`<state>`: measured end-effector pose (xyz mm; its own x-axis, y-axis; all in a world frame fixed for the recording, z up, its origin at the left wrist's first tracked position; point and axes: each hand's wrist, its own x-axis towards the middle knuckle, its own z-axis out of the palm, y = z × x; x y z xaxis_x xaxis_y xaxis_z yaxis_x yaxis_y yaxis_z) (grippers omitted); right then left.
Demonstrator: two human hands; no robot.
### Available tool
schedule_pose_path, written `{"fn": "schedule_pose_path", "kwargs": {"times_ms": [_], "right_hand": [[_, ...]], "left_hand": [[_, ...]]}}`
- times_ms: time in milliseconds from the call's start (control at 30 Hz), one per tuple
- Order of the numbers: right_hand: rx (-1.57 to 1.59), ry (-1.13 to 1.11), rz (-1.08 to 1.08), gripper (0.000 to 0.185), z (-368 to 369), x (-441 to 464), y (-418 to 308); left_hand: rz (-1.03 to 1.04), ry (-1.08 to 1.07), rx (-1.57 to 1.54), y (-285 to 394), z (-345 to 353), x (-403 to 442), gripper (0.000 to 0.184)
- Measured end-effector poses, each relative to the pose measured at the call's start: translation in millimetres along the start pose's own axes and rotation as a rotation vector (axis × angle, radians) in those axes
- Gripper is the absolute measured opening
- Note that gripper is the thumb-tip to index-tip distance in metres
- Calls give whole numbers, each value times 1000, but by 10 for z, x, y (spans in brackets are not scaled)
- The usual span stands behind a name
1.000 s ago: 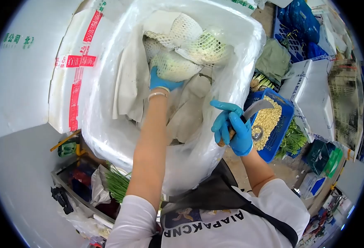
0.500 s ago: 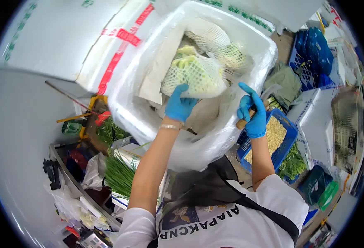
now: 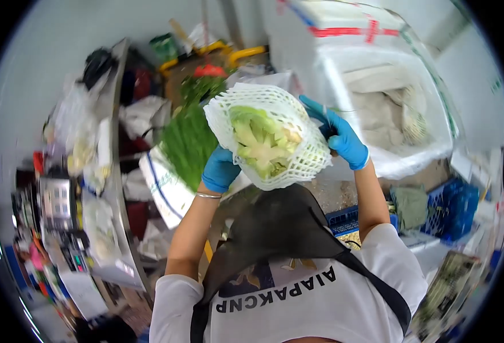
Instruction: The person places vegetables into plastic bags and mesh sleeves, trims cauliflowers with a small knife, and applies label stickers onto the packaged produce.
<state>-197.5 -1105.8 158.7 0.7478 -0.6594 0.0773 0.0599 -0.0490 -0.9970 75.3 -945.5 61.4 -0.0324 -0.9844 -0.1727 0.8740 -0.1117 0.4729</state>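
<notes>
A cauliflower [image 3: 263, 146] in a white foam net [image 3: 312, 151] is held up in front of my chest, its cut stem and trimmed green leaves facing me. Supporting it from the left is my gloved left hand [image 3: 220, 170], with the fingers partly hidden beneath the net. My right hand [image 3: 343, 140], also in a blue glove, is closed around a wooden-handled knife [image 3: 333, 152] at the net's right side. Most of the knife is hidden by the fingers, and its blade hardly shows.
At right stands a plastic-lined white foam box [image 3: 403, 166] with more netted cauliflower [image 3: 415, 128] and paper inside. Long green stalks [image 3: 189, 146] lie on a white box at left, near a metal-edged counter [image 3: 117, 171]. Blue crates [image 3: 449, 211] sit at lower right.
My left hand has lifted the netted cauliflower out of the foam box and turned its stem end toward me. The view has swung left, and my right hand has come beside the net.
</notes>
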Motion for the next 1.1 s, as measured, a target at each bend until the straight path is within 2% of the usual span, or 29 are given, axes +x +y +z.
{"fn": "schedule_pose_path", "kwargs": {"times_ms": [67, 167, 267, 300, 333, 433, 567, 667, 700, 767, 833, 867, 933, 967, 1033, 1067, 1100], "right_hand": [[-99, 37, -5, 82, 758, 188, 35], [3, 18, -120, 74, 1872, 397, -167], [-464, -219, -262, 67, 3026, 433, -91], [-635, -204, -405, 57, 3445, 448, -47], [-782, -194, -416, 43, 3784, 475, 63], [-763, -316, -315, 33, 4372, 688, 518], [-546, -392, -46, 29, 4740, 692, 741], [-481, -337, -102, 28, 4981, 606, 841], [-449, -312, -106, 27, 5055, 601, 861], [-304, -258, 73, 22, 5121, 687, 868], [-237, -236, 118, 17, 5181, 815, 819], [-231, -220, 209, 15, 5204, 862, 756], [-157, -362, 260, 15, 5144, 991, 771], [-225, -453, 272, 14, 5147, 985, 700], [-503, -751, -19, 20, 5209, 923, 643], [-590, -906, -171, 23, 5264, 887, 582], [-562, -878, -167, 24, 5229, 982, 576]], "left_hand": [[122, 117, 11, 189, -408, -728, 69], [323, 306, 79, 424, -776, -1725, 68], [507, 470, 213, 619, -877, -2538, 65], [547, 532, 241, 663, -880, -2806, 64], [544, 588, 212, 696, -952, -3073, 63], [530, 739, 159, 791, -1250, -3729, 60], [466, 766, 10, 781, -1741, -4327, 51], [429, 783, -115, 767, -1907, -4525, 51], [410, 806, -76, 727, -1982, -4571, 51], [373, 859, 7, 597, -2149, -4633, 52], [438, 864, 7, 590, -2017, -4602, 56], [474, 862, -33, 633, -1872, -4565, 57], [511, 981, 11, 581, -1879, -4498, 58], [539, 1041, 53, 584, -1840, -4459, 59], [587, 1123, 74, 695, -1761, -4363, 60], [573, 1085, 35, 712, -1861, -4314, 59], [553, 1045, -2, 708, -2059, -4306, 59]]}}
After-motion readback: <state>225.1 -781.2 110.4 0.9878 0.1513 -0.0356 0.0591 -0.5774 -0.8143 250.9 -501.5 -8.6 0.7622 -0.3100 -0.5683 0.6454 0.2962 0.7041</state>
